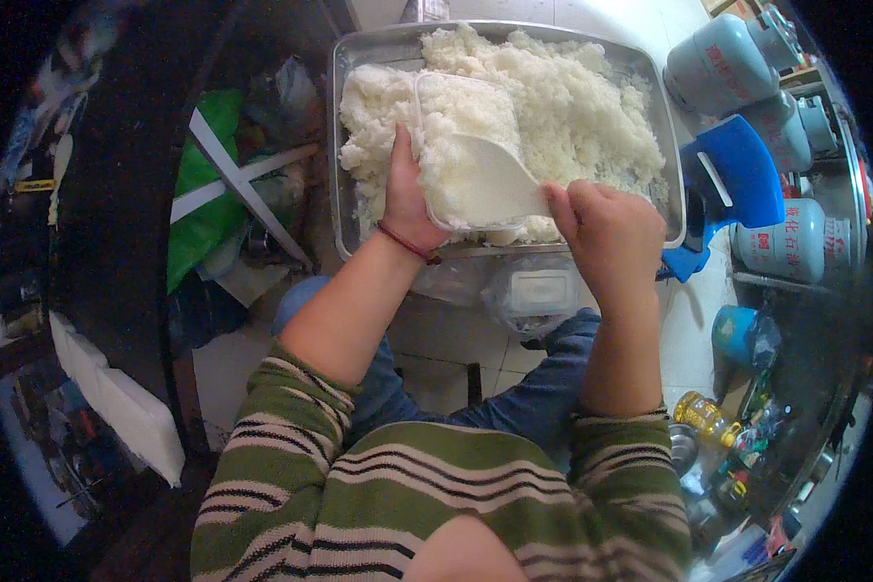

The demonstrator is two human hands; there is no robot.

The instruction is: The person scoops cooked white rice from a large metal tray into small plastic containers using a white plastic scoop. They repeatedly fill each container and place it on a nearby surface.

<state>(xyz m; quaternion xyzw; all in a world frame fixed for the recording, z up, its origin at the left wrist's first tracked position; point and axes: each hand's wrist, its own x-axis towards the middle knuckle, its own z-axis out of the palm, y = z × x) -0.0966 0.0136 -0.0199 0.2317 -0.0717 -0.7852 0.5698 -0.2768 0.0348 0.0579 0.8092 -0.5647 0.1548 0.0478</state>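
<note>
My left hand (pixel 413 193) grips a clear plastic container (pixel 417 109) by its left side and lower corner. White cooked rice (pixel 473 109) fills the container. In my right hand (pixel 607 218) is the handle of a white rice paddle (pixel 491 182), its broad blade lying flat on the rice in the container. Both are held over a large metal tray (pixel 680 196), where a thick, loose heap of cooked rice (pixel 567 109) spreads across most of the bottom. The container covers part of that heap.
Below the tray's near edge, clear plastic bags hold stacked plastic containers (pixel 540 289). A blue plastic stool (pixel 746 174) stands right of the tray, near several gas cylinders (pixel 720 62). An oil bottle (pixel 702 420) is at lower right. Left are a dark table (pixel 116 211) and a green bag (pixel 214 182).
</note>
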